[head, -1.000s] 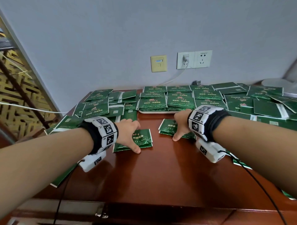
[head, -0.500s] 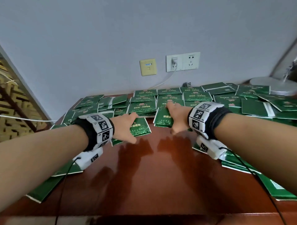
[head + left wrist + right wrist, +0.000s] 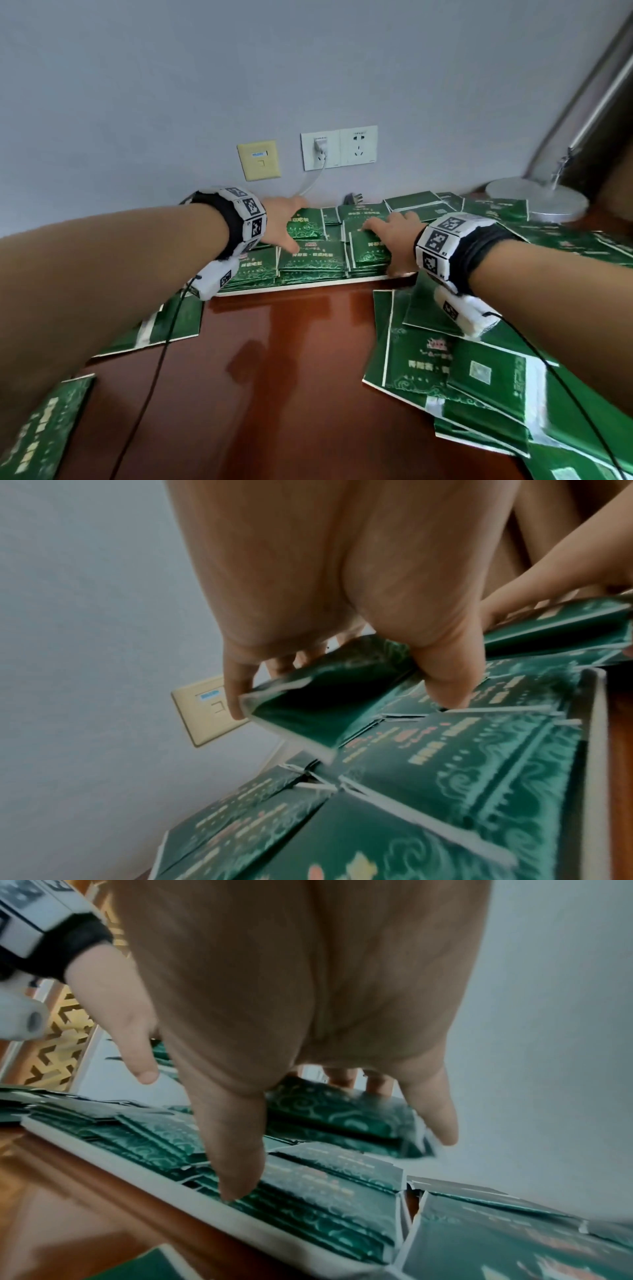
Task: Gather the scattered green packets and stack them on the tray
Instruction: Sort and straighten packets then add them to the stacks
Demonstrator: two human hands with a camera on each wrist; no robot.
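Two hands, left hand [image 3: 286,222] and right hand [image 3: 394,236], each gripping one green packet [image 3: 322,693] over tray [image 3: 308,287]

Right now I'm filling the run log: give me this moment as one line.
left hand: holds packet over tray | right hand: holds packet over tray | loose packets: remain on table

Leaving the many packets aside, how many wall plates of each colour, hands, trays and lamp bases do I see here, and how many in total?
Yellow wall plate: 1
White socket plates: 2
Hands: 2, the left hand, which grips a green packet, and the right hand
Tray: 1
Lamp base: 1
Total: 7
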